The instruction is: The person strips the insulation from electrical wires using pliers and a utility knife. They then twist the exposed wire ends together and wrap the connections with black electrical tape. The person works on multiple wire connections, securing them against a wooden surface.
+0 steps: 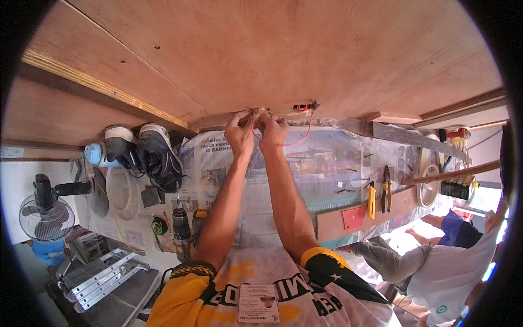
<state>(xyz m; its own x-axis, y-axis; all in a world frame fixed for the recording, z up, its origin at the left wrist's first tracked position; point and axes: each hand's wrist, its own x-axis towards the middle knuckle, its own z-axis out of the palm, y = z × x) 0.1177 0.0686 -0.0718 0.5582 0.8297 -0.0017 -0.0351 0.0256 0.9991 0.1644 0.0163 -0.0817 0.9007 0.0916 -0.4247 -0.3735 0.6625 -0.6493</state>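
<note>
Both arms reach forward to a wooden panel, where my left hand (pixel 240 133) and my right hand (pixel 273 131) meet almost fingertip to fingertip. Each is closed in a pinch on thin electrical wires. A red wire (pixel 309 132) loops from a dark cut-out (pixel 301 107) in the panel down and back toward my hands. Along the panel a yellowish wire (pixel 284 114) runs from the same opening to my right fingertips. The wire ends between my fingers are too small to make out.
Newspaper (pixel 332 158) covers the surface below. Black shoes (pixel 158 155), a drill (pixel 182 231) and a tape measure (pixel 159 225) lie left. Right are pliers (pixel 387 191), a yellow cutter (pixel 371 201), a red square (pixel 354 217) and loose screws. Another person (pixel 447 272) is at lower right.
</note>
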